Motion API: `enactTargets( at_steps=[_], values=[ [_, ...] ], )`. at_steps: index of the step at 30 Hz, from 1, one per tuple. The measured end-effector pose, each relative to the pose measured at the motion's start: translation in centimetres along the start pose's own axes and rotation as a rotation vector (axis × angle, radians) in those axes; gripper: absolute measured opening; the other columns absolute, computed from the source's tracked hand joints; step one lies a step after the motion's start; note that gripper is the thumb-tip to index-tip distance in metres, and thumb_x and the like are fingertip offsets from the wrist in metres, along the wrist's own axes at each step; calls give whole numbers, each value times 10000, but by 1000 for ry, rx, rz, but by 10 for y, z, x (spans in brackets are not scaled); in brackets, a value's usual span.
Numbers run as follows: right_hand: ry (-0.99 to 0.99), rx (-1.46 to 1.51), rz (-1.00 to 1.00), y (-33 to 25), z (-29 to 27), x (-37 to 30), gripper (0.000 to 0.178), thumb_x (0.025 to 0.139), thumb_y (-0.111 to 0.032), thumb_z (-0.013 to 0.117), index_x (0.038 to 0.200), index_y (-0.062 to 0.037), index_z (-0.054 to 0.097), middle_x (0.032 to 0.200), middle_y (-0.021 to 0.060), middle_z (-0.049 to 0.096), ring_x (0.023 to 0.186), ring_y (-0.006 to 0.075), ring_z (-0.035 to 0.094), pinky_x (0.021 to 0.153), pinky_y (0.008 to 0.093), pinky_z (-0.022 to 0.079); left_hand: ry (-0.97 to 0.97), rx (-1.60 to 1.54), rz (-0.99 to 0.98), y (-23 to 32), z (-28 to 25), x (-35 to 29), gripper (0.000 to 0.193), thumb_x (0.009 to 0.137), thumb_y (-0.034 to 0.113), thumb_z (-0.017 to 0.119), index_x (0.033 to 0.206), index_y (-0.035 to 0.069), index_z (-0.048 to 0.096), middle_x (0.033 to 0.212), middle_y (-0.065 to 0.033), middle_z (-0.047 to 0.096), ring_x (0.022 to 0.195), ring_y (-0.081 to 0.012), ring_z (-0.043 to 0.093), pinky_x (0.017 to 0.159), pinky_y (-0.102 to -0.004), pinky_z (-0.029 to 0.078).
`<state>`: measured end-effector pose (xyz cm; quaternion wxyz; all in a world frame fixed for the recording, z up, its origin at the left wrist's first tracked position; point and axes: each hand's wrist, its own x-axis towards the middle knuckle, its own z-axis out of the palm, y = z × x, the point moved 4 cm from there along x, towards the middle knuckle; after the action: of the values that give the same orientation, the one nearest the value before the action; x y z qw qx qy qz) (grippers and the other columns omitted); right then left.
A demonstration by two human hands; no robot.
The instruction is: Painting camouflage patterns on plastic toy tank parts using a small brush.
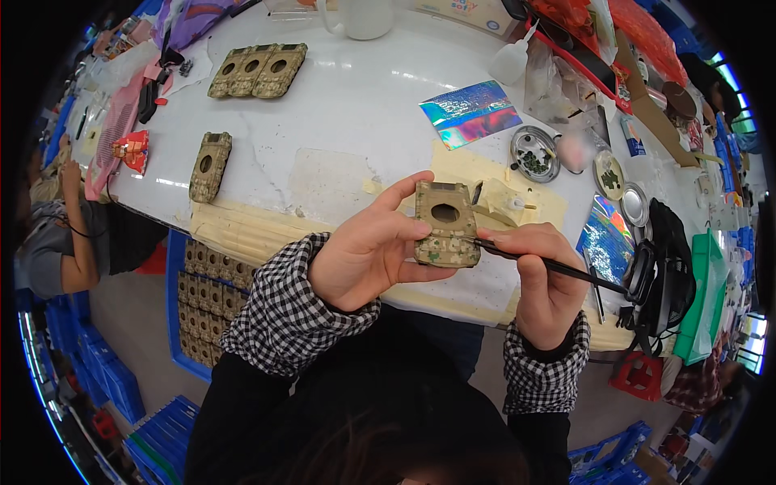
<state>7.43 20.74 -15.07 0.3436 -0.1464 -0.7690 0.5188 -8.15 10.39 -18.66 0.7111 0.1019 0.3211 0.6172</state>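
Toy tank hull in the left hand, raised over the near edge of the table, its long axis running almost straight away from the person. The oval opening lies toward the far end; which end is the front, I cannot tell. The left thumb and fingers are clamped on its sides. The right hand is pinched around a slim black tool, which slants up leftward so its tip meets or nearly meets the hull's right edge.

The hull is a boxy shell with rounded corners, mottled tan, brown and green. Black-and-white checked cloth cuffs wrap both wrists. Just beyond the hull, to the right, sits a tan turret, its short rod pointing right. Past it, a round metal tin holds dark green bits, and a shiny rainbow-coloured sheet lies flat.

The table is white and glossy, with tan tape along its near edge. A single hull lies at left; farther off, three more hulls stand side by side, and a white mug is near the far edge. Below the table, a blue tray carries rows of hulls. Another person sits at far left.
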Motion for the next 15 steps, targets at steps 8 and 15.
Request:
enactTargets(
  at_steps=[8, 15],
  values=[
    [2, -5, -8, 0, 0, 0, 166, 922, -95, 587, 979, 41, 665, 981, 157, 697, 885, 228, 642, 789, 309, 493, -15, 1, 4, 0, 0, 1, 632, 944, 117, 439, 1497, 116, 134, 1373, -205, 456, 1177, -292, 568, 942, -392, 525],
    [9, -6, -8, 0, 0, 0, 164, 921, -96, 589, 978, 38, 666, 981, 156, 698, 883, 225, 642, 787, 307, 493, -19, 7, -2, 1, 0, 1, 634, 943, 115, 439, 1498, 118, 132, 1374, -206, 456, 1178, -296, 567, 941, -393, 525]
  ],
)
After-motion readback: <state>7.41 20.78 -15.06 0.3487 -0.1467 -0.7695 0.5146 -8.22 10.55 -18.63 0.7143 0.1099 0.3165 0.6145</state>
